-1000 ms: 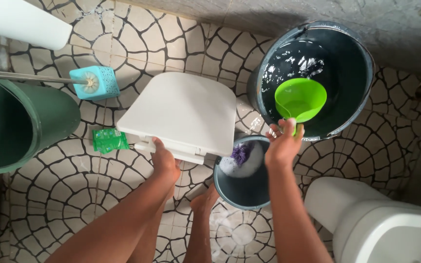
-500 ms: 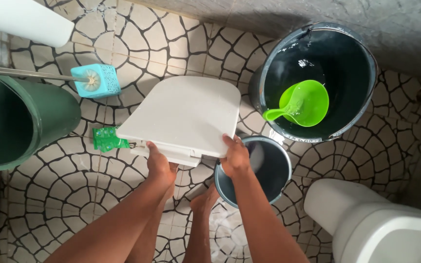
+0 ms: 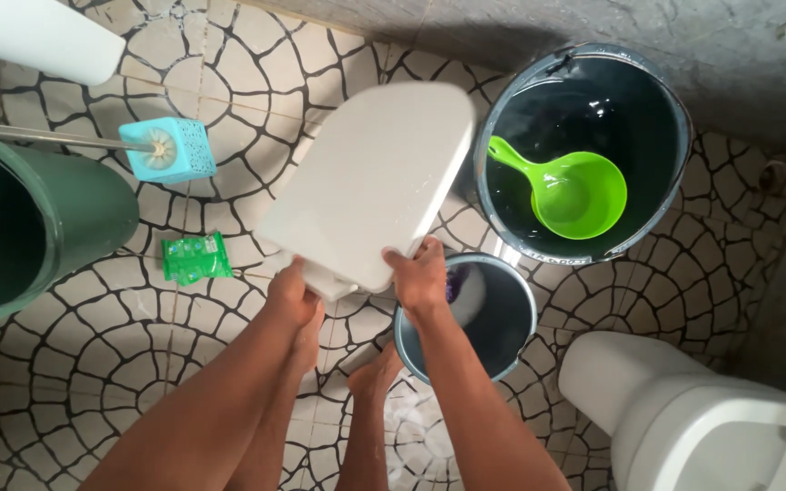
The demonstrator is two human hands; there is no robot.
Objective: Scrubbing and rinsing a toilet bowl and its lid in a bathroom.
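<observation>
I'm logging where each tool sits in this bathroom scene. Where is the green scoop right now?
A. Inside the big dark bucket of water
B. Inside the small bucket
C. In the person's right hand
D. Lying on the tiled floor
A: the green scoop floats inside the big dark bucket, while the left hand and right hand both hold the white toilet lid.

Mosaic stone-pattern floor (image 3: 93, 382), grey concrete wall (image 3: 502, 27), daylight
</observation>
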